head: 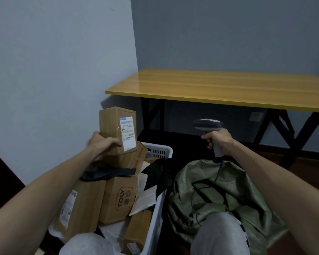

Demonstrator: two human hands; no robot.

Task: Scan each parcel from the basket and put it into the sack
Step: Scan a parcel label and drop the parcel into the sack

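Observation:
My left hand (101,143) grips a small cardboard parcel (111,126) from below and holds it upright above the white basket (159,150); its white shipping label faces right. My right hand (218,141) holds a grey handheld scanner (207,124) by the grip, its head pointing left toward the parcel with a gap between them. The scanner's cable hangs down over the green woven sack (226,197), which lies crumpled at the lower right. The basket holds several more cardboard boxes and dark and white mailer bags.
A yellow-topped table (219,87) on black folding legs stands behind the sack against the blue-grey wall. My knees in grey trousers show at the bottom edge. A wall stands close on the left of the basket.

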